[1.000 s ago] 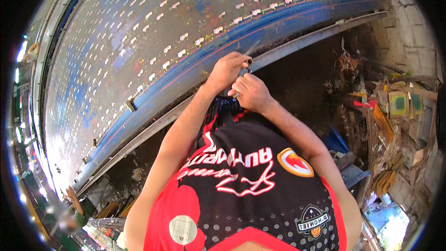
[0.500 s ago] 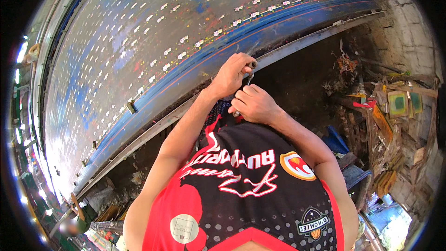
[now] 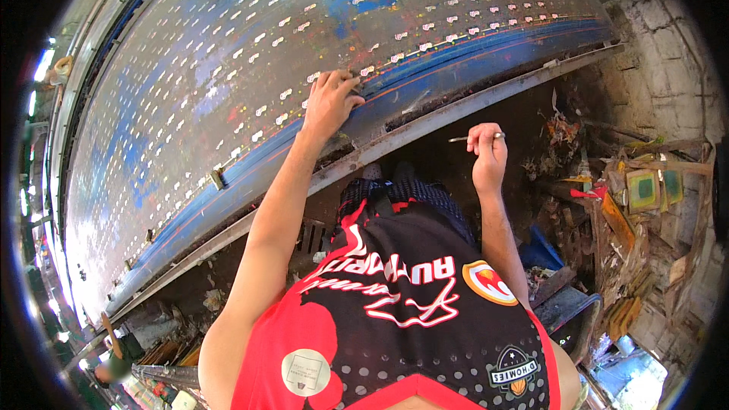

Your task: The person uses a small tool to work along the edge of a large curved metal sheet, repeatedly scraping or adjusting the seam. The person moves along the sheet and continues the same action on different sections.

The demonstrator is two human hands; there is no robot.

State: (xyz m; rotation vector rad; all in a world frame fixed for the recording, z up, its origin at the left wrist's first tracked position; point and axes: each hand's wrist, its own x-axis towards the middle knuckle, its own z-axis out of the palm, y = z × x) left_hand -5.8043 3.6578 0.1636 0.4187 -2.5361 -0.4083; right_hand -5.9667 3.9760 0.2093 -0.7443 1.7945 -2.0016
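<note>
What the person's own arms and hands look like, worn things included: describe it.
The left hand and right hand are ungloved, with no watch or bracelet visible. The left arm and right arm have no sleeves: the top is sleeveless, black and red, with white lettering and grey dots.

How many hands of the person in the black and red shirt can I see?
2: the left hand is over the long table, and the right hand is off its near edge, holding a thin metal tool. Neither is hidden.
</note>
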